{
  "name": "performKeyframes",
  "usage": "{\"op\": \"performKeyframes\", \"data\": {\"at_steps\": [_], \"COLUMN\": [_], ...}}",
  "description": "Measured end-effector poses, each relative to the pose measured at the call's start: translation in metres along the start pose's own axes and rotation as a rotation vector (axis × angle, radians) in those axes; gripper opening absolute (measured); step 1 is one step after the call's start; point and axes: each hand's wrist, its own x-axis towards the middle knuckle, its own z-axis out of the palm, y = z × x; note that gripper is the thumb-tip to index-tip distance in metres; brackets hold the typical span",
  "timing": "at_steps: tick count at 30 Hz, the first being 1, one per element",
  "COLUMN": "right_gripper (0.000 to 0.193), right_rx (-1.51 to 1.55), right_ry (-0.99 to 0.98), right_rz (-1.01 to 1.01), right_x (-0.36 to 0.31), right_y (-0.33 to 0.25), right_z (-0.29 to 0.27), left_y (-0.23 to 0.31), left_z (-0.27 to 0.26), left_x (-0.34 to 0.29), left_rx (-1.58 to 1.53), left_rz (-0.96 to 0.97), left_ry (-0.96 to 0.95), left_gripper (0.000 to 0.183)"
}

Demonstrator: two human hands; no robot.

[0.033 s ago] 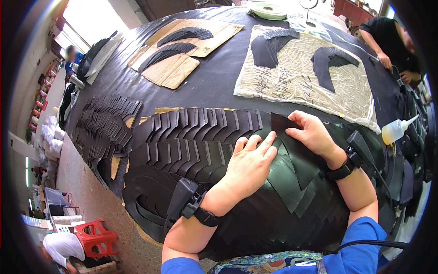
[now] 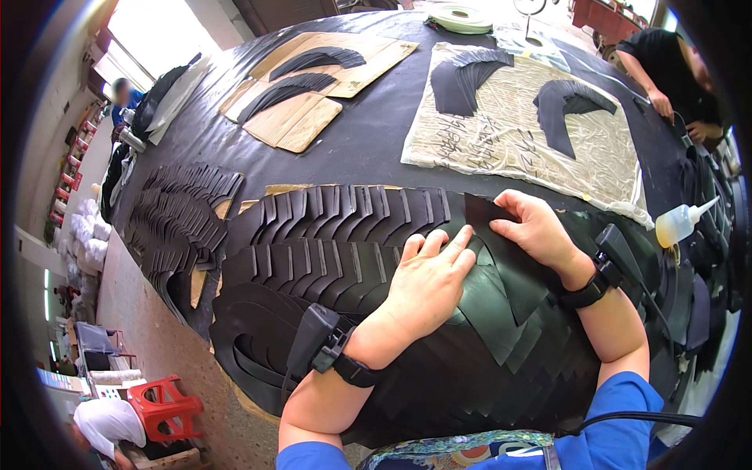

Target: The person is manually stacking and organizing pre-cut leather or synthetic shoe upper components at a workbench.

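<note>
My left hand (image 2: pixel 431 280) lies palm down on a spread of overlapping black leather-like pieces, its fingers stretched out toward the right hand. At the top edge of a dark, smooth leather-like piece (image 2: pixel 513 270), the thumb and bent fingers of my right hand (image 2: pixel 539 229) close on its upper corner. Greenish-looking glossy pieces (image 2: pixel 492 301) fan out below, between the two hands. Left of my hands run two rows of folded black strips (image 2: pixel 313 262) with raised edges. Both wrists wear black straps with small devices.
Curved black pieces rest on cardboard (image 2: pixel 305 129) and on a pale wrapped board (image 2: pixel 501 137) across the black-covered table. A squeeze bottle (image 2: pixel 677 225) with yellowish liquid stands at right. More strips (image 2: pixel 176 215) are stacked at left. Another person (image 2: pixel 674 78) works at far right; a red stool (image 2: pixel 166 407) is lower left.
</note>
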Motion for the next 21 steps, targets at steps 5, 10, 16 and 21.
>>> {"op": "performKeyframes", "data": {"at_steps": [5,10,16,21], "right_gripper": [0.015,0.023,0.022,0.023], "right_rx": [-0.308,-0.751,-0.727,-0.752], "right_ry": [0.007,0.124,0.126,0.104], "right_rz": [0.019,-0.187,-0.196,-0.177], "right_x": [0.002,0.004,0.003,0.006], "right_y": [-0.020,-0.012,-0.010,-0.010], "right_z": [0.001,0.002,0.003,0.003], "left_y": [-0.002,0.000,0.000,0.001], "left_z": [0.004,0.004,0.006,0.006], "left_x": [0.002,0.002,0.000,0.001], "left_rx": [0.017,0.038,0.061,0.063], "left_rz": [0.006,0.019,0.022,0.025], "left_ry": [-0.008,0.000,0.018,0.012], "left_gripper": [0.025,0.026,0.026,0.027]}}
